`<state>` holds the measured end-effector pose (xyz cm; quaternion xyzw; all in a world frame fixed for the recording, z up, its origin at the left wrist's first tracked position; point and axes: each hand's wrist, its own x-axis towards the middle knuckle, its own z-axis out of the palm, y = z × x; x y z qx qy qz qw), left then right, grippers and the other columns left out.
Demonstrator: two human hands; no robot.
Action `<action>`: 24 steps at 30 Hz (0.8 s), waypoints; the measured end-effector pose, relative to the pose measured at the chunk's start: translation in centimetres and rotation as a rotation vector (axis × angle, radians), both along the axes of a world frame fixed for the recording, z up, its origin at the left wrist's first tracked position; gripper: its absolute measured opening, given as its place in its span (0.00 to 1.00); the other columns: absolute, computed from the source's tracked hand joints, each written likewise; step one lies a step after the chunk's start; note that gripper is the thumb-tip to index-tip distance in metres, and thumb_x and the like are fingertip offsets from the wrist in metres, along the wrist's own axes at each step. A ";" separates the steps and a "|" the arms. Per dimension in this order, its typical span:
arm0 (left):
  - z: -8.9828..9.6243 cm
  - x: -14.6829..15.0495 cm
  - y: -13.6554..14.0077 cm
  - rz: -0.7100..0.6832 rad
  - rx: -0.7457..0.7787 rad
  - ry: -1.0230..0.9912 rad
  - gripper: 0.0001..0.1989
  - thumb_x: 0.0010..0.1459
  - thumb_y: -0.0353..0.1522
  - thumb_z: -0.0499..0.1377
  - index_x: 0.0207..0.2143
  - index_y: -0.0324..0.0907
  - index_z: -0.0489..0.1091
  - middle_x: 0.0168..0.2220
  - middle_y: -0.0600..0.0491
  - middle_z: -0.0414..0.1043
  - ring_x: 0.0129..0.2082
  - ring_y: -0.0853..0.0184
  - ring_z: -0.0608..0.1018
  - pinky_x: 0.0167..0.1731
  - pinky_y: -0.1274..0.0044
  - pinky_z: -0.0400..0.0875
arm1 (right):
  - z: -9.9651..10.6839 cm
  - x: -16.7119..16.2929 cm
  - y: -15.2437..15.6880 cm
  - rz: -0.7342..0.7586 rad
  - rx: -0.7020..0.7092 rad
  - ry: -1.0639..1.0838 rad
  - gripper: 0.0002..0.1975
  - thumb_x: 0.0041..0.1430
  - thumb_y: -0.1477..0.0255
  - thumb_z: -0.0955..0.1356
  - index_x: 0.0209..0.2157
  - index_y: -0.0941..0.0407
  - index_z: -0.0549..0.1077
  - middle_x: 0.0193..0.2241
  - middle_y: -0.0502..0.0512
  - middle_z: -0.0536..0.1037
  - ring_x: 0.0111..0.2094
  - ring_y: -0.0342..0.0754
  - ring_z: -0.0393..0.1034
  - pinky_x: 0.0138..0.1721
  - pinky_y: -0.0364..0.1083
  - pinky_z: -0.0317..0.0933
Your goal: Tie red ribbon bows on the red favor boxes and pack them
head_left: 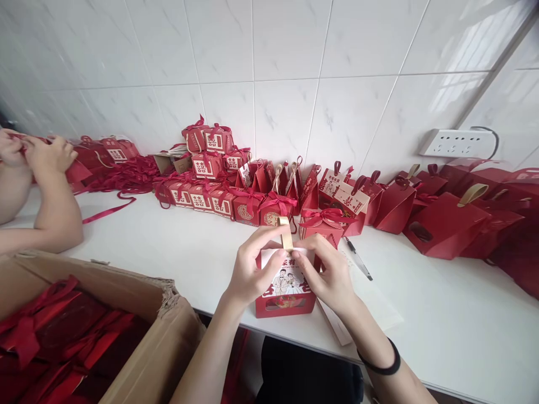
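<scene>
A red gift box (286, 307) with a white printed front showing a cartoon couple stands upright at the table's front edge. A gold ribbon loop (286, 233) rises from its top. My left hand (256, 264) grips the box's top from the left, thumb on the white front near the loop's base. From the right, my right hand (326, 269) pinches the same top edge, its thumb beside the other. What the fingertips do behind the box is hidden. Just behind it sits a red box with a ribbon bow (322, 219).
Stacked red boxes (206, 168) and tent-shaped red boxes (393, 207) line the tiled wall. A pen (359, 259) lies to the right. An open cardboard carton (168, 320) holds red boxes at the front left. Another person's hands (48, 154) work at the far left. A power strip (458, 143) is on the wall.
</scene>
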<state>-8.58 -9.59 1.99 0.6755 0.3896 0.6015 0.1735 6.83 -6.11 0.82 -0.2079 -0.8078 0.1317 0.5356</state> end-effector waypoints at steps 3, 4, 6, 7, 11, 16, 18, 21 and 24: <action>0.0 -0.4 0.1 -0.013 0.061 0.067 0.17 0.54 0.30 0.56 0.47 0.43 0.69 0.37 0.51 0.69 0.35 0.68 0.74 0.38 0.75 0.72 | 0.2 0.1 0.0 0.027 0.008 -0.033 0.04 0.63 0.75 0.61 0.37 0.55 0.68 0.28 0.52 0.69 0.29 0.45 0.63 0.30 0.44 0.59; -0.1 -0.5 0.2 -0.009 0.066 0.078 0.17 0.54 0.29 0.55 0.47 0.43 0.69 0.35 0.52 0.69 0.35 0.68 0.74 0.38 0.75 0.72 | 0.2 0.1 0.1 0.030 0.012 -0.040 0.05 0.63 0.76 0.61 0.38 0.56 0.68 0.29 0.52 0.68 0.29 0.45 0.63 0.30 0.44 0.59; -0.1 -0.5 0.2 0.001 0.066 0.091 0.16 0.55 0.28 0.55 0.47 0.43 0.69 0.34 0.52 0.69 0.34 0.69 0.73 0.37 0.76 0.71 | 0.1 0.1 0.1 0.029 0.025 -0.046 0.05 0.63 0.76 0.61 0.39 0.56 0.67 0.29 0.52 0.67 0.29 0.45 0.62 0.29 0.44 0.58; -0.2 -0.4 0.3 0.009 0.066 0.098 0.16 0.55 0.28 0.55 0.47 0.43 0.69 0.34 0.53 0.70 0.33 0.69 0.73 0.36 0.76 0.71 | 0.1 0.0 0.1 0.027 0.033 -0.043 0.06 0.63 0.77 0.61 0.39 0.56 0.67 0.29 0.52 0.67 0.29 0.45 0.61 0.30 0.44 0.58; -0.3 -0.2 0.2 0.049 0.069 0.119 0.16 0.54 0.27 0.55 0.46 0.43 0.68 0.32 0.54 0.71 0.32 0.70 0.74 0.35 0.77 0.70 | -0.1 -0.3 0.1 0.013 0.034 -0.020 0.05 0.63 0.77 0.60 0.37 0.56 0.66 0.29 0.52 0.67 0.29 0.45 0.61 0.30 0.44 0.58; -0.3 -0.2 0.3 0.069 0.056 0.124 0.16 0.54 0.27 0.55 0.46 0.42 0.68 0.32 0.54 0.72 0.31 0.70 0.75 0.35 0.78 0.71 | 0.2 -0.5 -0.4 -0.008 -0.044 -0.011 0.05 0.63 0.77 0.60 0.35 0.56 0.66 0.28 0.52 0.65 0.29 0.44 0.61 0.30 0.43 0.57; -0.4 -0.3 0.4 0.071 0.075 0.137 0.16 0.54 0.27 0.55 0.46 0.42 0.68 0.32 0.54 0.72 0.31 0.70 0.74 0.34 0.79 0.71 | 0.5 -0.5 -0.6 -0.014 -0.088 -0.015 0.05 0.63 0.77 0.60 0.34 0.56 0.66 0.28 0.51 0.65 0.27 0.43 0.60 0.28 0.42 0.56; -0.4 -0.3 0.4 0.060 0.113 0.149 0.14 0.53 0.27 0.55 0.44 0.41 0.68 0.31 0.54 0.71 0.31 0.71 0.74 0.33 0.79 0.70 | 0.8 -0.4 -0.8 -0.014 -0.145 -0.034 0.05 0.63 0.76 0.61 0.33 0.56 0.66 0.27 0.49 0.63 0.25 0.42 0.57 0.26 0.41 0.54; -0.5 -0.3 0.5 0.041 0.132 0.145 0.14 0.53 0.26 0.55 0.44 0.42 0.67 0.32 0.54 0.70 0.31 0.71 0.73 0.33 0.79 0.70 | 1.0 -0.3 -0.8 -0.005 -0.163 -0.047 0.05 0.63 0.76 0.60 0.34 0.56 0.67 0.27 0.49 0.63 0.24 0.41 0.57 0.25 0.42 0.53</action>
